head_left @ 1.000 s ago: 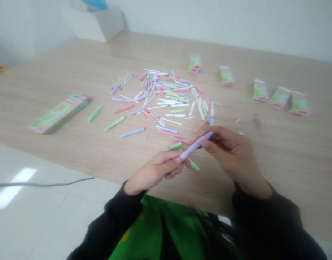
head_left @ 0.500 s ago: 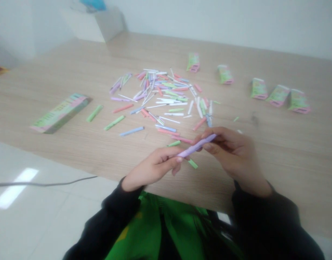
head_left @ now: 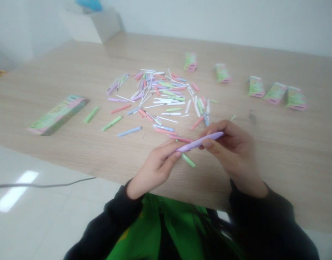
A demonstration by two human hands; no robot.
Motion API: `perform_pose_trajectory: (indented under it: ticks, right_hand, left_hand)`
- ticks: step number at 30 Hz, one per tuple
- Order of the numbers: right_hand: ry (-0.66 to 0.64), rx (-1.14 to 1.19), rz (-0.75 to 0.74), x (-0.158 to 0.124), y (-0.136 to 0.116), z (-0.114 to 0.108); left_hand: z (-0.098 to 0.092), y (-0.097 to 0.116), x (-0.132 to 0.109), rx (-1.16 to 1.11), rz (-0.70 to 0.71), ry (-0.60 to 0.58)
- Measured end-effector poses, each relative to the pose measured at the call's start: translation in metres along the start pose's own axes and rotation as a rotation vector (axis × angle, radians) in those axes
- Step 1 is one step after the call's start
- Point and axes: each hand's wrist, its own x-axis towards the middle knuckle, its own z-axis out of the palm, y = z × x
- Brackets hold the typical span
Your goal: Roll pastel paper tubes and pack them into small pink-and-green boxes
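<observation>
Between my two hands is a purple pen (head_left: 194, 143), tilted up toward the right, above the table's near part. My left hand (head_left: 157, 164) pinches its lower left end between thumb and fingers. On its right part, the thumb and fingers of my right hand (head_left: 232, 150) are closed. A green pen piece (head_left: 188, 160) lies on the table just below the purple pen. Behind my hands a red pen piece (head_left: 182, 139) is partly covered by them. Farther back spreads a loose heap of pen parts (head_left: 166, 90) in purple, green, red, blue and white.
A long printed box (head_left: 57, 115) lies at the left of the wooden table (head_left: 60, 76), near green pens (head_left: 112, 123). Several small printed boxes (head_left: 256, 86) stand at the back right. A white box (head_left: 101, 25) sits at the far left. A cable (head_left: 47, 186) crosses the floor.
The purple pen has turned flatter and its right end has shifted slightly right. My left hand has rotated a little, with its fingers now more behind the pen. Both hands keep their grip.
</observation>
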Motion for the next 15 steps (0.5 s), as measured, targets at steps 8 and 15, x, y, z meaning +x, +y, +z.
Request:
perform_pose_trajectory:
  ticks: [8, 15]
  right_hand:
    - [0.027, -0.015, -0.055, -0.006, -0.002, 0.013]
    - [-0.126, -0.070, 0.001, 0.001, 0.002, 0.007]
  left_hand:
    - [0.005, -0.003, 0.002, -0.183, -0.048, 0.183]
    - [-0.011, -0.004, -0.002, -0.675, -0.379, -0.312]
